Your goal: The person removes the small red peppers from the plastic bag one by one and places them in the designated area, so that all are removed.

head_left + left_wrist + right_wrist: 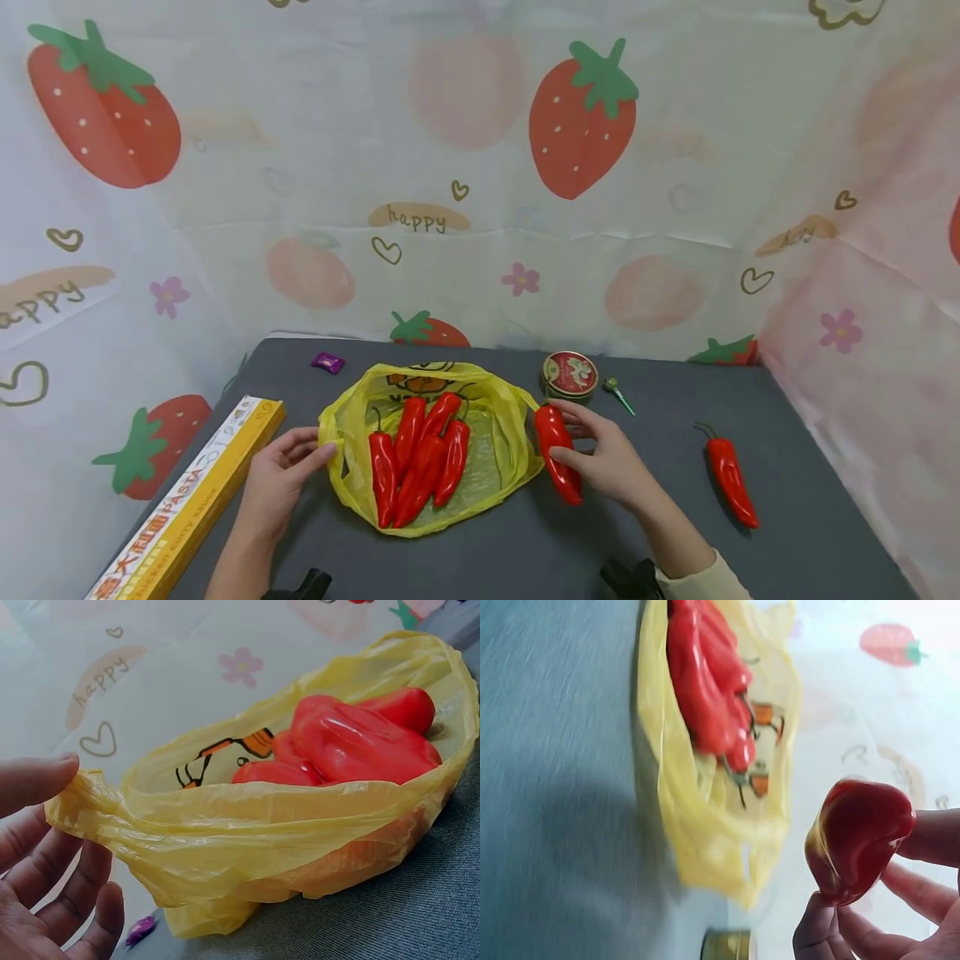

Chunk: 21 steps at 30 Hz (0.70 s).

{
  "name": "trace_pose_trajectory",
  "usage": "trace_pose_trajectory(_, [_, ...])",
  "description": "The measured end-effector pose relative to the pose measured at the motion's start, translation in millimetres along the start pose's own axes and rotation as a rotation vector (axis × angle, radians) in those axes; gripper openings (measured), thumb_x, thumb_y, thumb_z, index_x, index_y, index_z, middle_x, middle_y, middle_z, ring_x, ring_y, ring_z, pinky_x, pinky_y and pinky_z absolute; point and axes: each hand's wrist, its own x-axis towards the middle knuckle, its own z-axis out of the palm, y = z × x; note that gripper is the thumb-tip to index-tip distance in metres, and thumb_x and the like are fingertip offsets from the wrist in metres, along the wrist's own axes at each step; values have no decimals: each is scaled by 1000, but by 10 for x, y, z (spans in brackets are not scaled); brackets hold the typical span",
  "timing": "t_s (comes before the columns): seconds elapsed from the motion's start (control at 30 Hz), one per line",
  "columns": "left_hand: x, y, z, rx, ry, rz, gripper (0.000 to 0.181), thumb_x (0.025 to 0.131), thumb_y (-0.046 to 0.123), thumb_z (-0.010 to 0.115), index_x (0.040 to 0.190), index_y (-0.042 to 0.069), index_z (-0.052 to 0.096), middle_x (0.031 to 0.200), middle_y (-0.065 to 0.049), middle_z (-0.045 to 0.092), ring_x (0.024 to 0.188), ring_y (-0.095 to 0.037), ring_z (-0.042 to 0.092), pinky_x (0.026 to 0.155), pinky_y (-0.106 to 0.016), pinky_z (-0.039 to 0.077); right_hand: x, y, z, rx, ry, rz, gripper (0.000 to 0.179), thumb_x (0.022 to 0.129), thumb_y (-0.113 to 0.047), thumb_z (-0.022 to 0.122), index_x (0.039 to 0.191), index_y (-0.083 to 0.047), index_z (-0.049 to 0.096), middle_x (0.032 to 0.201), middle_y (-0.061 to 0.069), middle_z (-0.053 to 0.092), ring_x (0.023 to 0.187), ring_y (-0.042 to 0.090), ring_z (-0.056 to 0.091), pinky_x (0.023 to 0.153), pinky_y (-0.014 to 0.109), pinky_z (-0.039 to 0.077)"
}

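A yellow plastic bag point(487, 492) lies wide-mouthed on the grey table with several red chili peppers point(423, 479) inside. At its left edge my left hand point(281, 475) pinches a gathered corner of the bag, the thumb above and fingers below in the left wrist view. My right hand point(603, 454) grips another red pepper point(553, 442) by its sides, just off the bag's right rim. In the right wrist view this held pepper point(859, 840) is seen end-on between thumb and fingers, apart from the bag.
One more red pepper point(731, 482) lies at the right of the table. A round red-lidded tin point(570, 375) and a small green-and-white item point(618, 396) sit behind my right hand. A long yellow pasta box point(191, 508) lies left; a purple wrapped packet point(327, 362) is at the back.
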Motion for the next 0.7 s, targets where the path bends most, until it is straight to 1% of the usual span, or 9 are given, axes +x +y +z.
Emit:
trace_pose_trajectory(0.13, [5, -1, -1, -8, -4, 9, 48, 92, 35, 75, 124, 2, 64, 96, 13, 71, 88, -7, 66, 83, -22, 58, -60, 107, -176, -25, 39, 25, 62, 91, -18, 76, 148, -20, 51, 140, 17, 57, 121, 38, 56, 77, 43, 61])
trace_pose_trajectory(0.3, [-5, -5, -19, -1, 7, -7, 49, 92, 36, 75, 125, 2, 63, 96, 14, 71, 89, -7, 66, 83, -22, 58, -115, 227, -328, -39, 55, 46, 63, 92, -19, 75, 150, -20, 49, 143, 19, 55, 124, 41, 55, 78, 42, 61])
trace_pose_trajectory(0.5, [-7, -4, -18, 2, 1, -19, 51, 92, 38, 75, 126, 3, 63, 96, 14, 71, 89, -7, 65, 84, -22, 58, -200, 347, -508, -69, 76, 68, 65, 92, -24, 75, 151, -22, 47, 145, 21, 53, 125, 41, 55, 80, 42, 61])
trace_pose_trajectory(0.7, [-1, 9, -15, 8, 3, -24, 50, 91, 38, 75, 126, 3, 63, 95, 14, 71, 89, -7, 65, 83, -22, 58, -286, 469, -696, -84, 99, 94, 68, 93, -26, 75, 153, -18, 44, 145, 24, 53, 126, 43, 55, 81, 42, 61])
